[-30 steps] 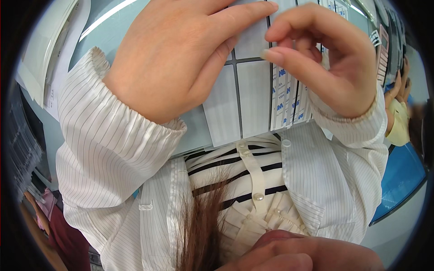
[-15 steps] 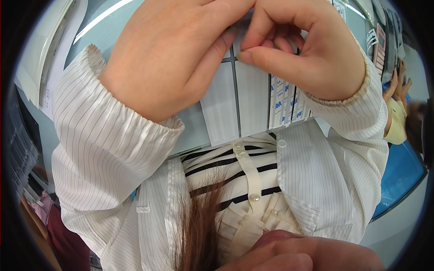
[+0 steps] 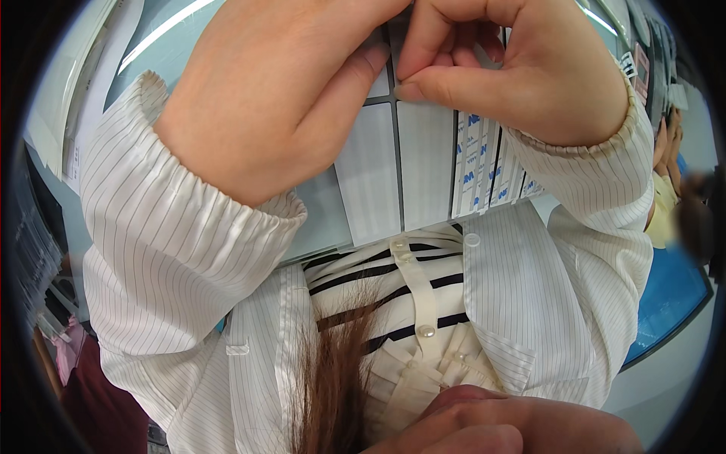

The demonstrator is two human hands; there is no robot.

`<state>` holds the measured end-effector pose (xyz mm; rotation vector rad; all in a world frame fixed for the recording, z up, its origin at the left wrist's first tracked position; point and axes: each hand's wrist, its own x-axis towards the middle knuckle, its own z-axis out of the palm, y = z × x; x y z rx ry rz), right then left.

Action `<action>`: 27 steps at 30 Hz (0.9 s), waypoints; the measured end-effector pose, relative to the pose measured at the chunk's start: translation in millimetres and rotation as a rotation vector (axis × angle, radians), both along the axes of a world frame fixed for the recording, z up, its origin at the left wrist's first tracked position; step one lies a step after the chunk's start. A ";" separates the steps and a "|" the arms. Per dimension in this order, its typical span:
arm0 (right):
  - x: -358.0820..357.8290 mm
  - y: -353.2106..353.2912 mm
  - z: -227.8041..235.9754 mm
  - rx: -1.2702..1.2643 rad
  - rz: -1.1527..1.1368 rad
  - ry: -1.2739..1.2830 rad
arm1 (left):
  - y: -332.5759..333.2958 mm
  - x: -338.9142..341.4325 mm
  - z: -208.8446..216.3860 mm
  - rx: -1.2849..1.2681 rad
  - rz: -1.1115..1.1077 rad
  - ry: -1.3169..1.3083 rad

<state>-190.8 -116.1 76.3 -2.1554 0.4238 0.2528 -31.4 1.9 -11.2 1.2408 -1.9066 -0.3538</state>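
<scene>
A sheet of white rectangular adhesive pads (image 3: 401, 163) lies on the pale work surface right in front of my chest. My left hand (image 3: 272, 91) rests flat on its left part, thumb along the top of a pad. My right hand (image 3: 514, 64) has thumb and forefinger pinched together at the upper edge of one pad. To the right of the pads lie several narrow white strips with blue marks (image 3: 488, 170), partly under my right wrist.
The pale blue-grey table (image 3: 321, 223) runs under the sheet. A blue tray edge (image 3: 665, 303) shows at the right. Another person in yellow (image 3: 665, 204) sits at the far right. White sheets (image 3: 68, 98) lie at the upper left.
Both hands have moved up the frame and closer together. My right fingers, spread a second ago, have closed into a pinch at the pad's top edge.
</scene>
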 end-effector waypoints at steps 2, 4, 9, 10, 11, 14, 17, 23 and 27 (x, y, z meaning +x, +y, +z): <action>-1.4 -0.6 -1.3 -0.020 0.015 -0.007 | -0.6 1.3 -10.2 -0.145 -0.002 -0.002; -3.3 -0.9 -1.7 -0.041 0.027 -0.015 | 3.1 -0.9 -1.4 -0.060 0.020 0.033; -1.9 2.7 -0.5 -0.066 0.016 -0.022 | -2.0 2.8 -15.0 -0.203 0.002 0.008; -2.2 3.1 0.7 -0.067 0.014 -0.021 | -2.0 4.3 -12.4 -0.232 -0.001 -0.085; -2.5 3.5 3.2 -0.088 0.016 -0.015 | -0.5 3.4 -4.8 -0.235 -0.005 -0.084; -7.4 2.4 -5.8 -0.073 0.001 -0.061 | 7.8 -0.8 21.1 0.169 0.092 -0.183; -18.4 -2.8 -13.2 0.077 -0.055 -0.066 | 10.6 1.2 18.0 0.216 0.032 -0.047; -21.9 10.9 2.4 0.015 -0.160 0.152 | 3.8 -1.6 -1.8 -0.098 0.074 -0.195; -13.6 17.7 3.3 -0.098 -0.157 0.106 | -0.1 1.1 -7.7 -0.124 0.034 -0.133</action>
